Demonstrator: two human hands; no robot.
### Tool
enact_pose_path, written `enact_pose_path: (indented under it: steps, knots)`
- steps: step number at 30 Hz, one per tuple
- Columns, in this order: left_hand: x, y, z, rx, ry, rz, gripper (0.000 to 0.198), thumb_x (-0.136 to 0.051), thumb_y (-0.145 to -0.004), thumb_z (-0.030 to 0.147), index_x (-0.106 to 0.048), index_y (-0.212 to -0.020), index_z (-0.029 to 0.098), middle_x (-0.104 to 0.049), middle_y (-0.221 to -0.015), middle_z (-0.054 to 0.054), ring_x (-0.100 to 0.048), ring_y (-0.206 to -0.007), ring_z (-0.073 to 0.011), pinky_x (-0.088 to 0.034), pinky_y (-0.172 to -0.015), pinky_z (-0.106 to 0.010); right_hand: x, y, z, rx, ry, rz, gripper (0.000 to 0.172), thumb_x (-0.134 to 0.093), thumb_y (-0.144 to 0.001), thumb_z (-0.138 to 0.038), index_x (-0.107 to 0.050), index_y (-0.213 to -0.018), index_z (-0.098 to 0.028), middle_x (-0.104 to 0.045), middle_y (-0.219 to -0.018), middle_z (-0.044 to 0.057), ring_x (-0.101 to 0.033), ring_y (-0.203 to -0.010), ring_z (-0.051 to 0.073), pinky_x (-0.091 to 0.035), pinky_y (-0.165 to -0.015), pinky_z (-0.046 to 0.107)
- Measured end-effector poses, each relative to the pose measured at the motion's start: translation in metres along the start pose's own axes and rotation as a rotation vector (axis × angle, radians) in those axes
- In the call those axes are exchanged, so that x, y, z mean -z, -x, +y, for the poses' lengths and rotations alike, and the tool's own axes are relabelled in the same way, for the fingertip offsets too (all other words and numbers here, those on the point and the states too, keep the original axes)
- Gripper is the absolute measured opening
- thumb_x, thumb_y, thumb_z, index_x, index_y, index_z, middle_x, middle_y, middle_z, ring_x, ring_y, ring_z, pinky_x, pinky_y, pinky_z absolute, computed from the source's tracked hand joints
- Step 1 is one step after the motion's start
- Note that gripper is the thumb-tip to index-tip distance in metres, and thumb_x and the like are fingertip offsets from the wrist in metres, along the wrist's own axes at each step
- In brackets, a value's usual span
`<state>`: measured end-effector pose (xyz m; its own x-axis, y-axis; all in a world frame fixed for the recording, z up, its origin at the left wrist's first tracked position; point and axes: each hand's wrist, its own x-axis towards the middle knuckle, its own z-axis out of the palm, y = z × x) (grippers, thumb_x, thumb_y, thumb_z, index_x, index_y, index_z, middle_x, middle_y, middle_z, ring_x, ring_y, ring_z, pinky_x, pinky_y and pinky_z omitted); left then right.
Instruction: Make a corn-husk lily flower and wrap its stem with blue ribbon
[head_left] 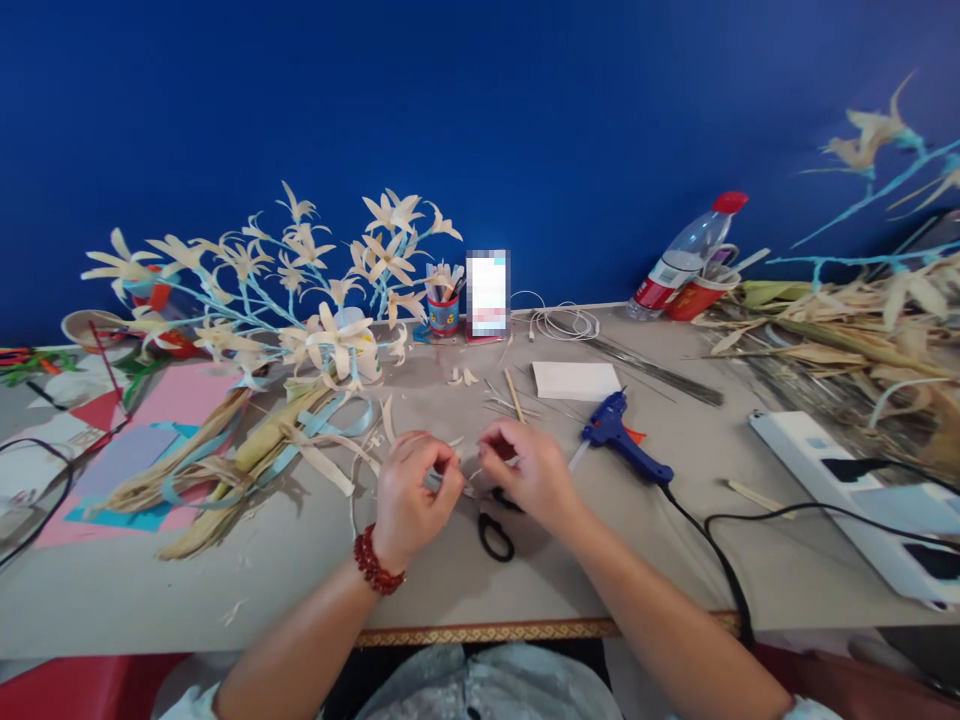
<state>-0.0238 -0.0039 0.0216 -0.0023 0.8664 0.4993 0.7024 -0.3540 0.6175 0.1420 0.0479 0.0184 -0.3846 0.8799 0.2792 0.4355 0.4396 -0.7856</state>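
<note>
Over the middle of the table, my left hand (414, 488) is closed in a pinch, thumb against forefinger. A tiny pale bit shows at its fingertips, too small to name. A short gap to the right, my right hand (531, 474) is pinched too, and a thin pale sliver seems to show by its fingers. Black-handled scissors (496, 537) lie beneath and between the hands, their blades partly hidden. Beyond the fingers is a small wooden stick (515, 394) among thin wire pieces. A blue glue gun (624, 437) rests to the right of my right hand.
Husk flowers on blue stems (341, 340) spread at the back left, above dried husks (247, 465) and coloured paper (187, 390). A lit phone (488, 292) stands by a pen cup (443, 313). At right are a white block (576, 380), bottle (686, 262), and power strip (825, 480) with cables.
</note>
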Motion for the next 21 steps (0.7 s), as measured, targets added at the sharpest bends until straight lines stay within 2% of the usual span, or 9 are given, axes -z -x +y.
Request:
enact_pose_path:
  steps: [3,7,10,12,16,19,21]
  knots:
    - [0.002,-0.001,-0.002,0.018,0.000,0.021,0.014,-0.054,-0.079,0.012,-0.053,-0.069,0.022,-0.059,-0.066,-0.001,-0.057,-0.073,-0.0190,-0.047,-0.082,-0.036,0.005,-0.001,0.002,-0.015,-0.021,0.046,0.004,-0.054,-0.080,-0.017,-0.057,-0.082,-0.019,-0.063,-0.069,0.000,-0.061,-0.062,0.013,-0.044,-0.053,0.020]
    - [0.003,-0.002,-0.002,0.022,-0.022,0.005,0.014,-0.054,-0.078,0.012,-0.053,-0.068,0.021,-0.061,-0.069,-0.002,-0.058,-0.074,-0.0196,-0.047,-0.077,-0.034,0.003,0.002,-0.008,0.035,-0.043,-0.097,0.018,-0.057,-0.079,-0.018,-0.057,-0.097,-0.020,-0.067,-0.083,0.001,-0.064,-0.067,0.014,-0.047,-0.059,0.022]
    - [0.001,-0.001,0.000,-0.013,-0.039,-0.007,0.013,-0.054,-0.080,0.014,-0.054,-0.069,0.022,-0.062,-0.068,-0.002,-0.058,-0.074,-0.0196,-0.047,-0.080,-0.036,-0.004,0.004,-0.014,0.057,-0.013,-0.128,0.012,-0.059,-0.081,-0.023,-0.058,-0.092,-0.019,-0.068,-0.079,0.002,-0.063,-0.066,0.014,-0.046,-0.062,0.023]
    - [0.000,-0.001,0.001,-0.036,-0.047,-0.018,0.013,-0.054,-0.080,0.015,-0.054,-0.069,0.022,-0.062,-0.068,-0.002,-0.059,-0.073,-0.0196,-0.047,-0.083,-0.037,-0.008,0.005,-0.014,0.051,0.020,-0.116,0.006,-0.056,-0.084,-0.025,-0.059,-0.082,-0.019,-0.066,-0.071,0.001,-0.062,-0.062,0.014,-0.044,-0.058,0.022]
    - [-0.001,0.000,0.001,-0.038,-0.051,-0.028,0.013,-0.054,-0.080,0.015,-0.054,-0.069,0.022,-0.062,-0.068,-0.002,-0.060,-0.075,-0.0201,-0.047,-0.085,-0.038,-0.006,0.003,-0.007,0.071,0.108,-0.071,0.009,-0.055,-0.083,-0.022,-0.059,-0.075,-0.020,-0.064,-0.065,0.000,-0.058,-0.059,0.014,-0.040,-0.056,0.022]
    - [0.001,0.000,-0.001,-0.027,-0.056,-0.001,0.014,-0.054,-0.079,0.013,-0.054,-0.069,0.022,-0.061,-0.067,-0.002,-0.060,-0.074,-0.0200,-0.048,-0.083,-0.038,0.004,0.000,0.001,0.069,0.182,0.037,0.005,-0.056,-0.080,-0.019,-0.059,-0.075,-0.019,-0.063,-0.066,0.001,-0.057,-0.061,0.015,-0.040,-0.058,0.023]
    - [0.002,-0.001,-0.003,-0.047,-0.059,0.020,0.013,-0.054,-0.080,0.013,-0.055,-0.071,0.022,-0.062,-0.068,-0.002,-0.060,-0.074,-0.0199,-0.048,-0.084,-0.039,0.009,-0.002,0.003,0.014,0.123,0.102,0.006,-0.056,-0.080,-0.019,-0.059,-0.075,-0.019,-0.062,-0.065,0.001,-0.057,-0.061,0.015,-0.042,-0.058,0.024]
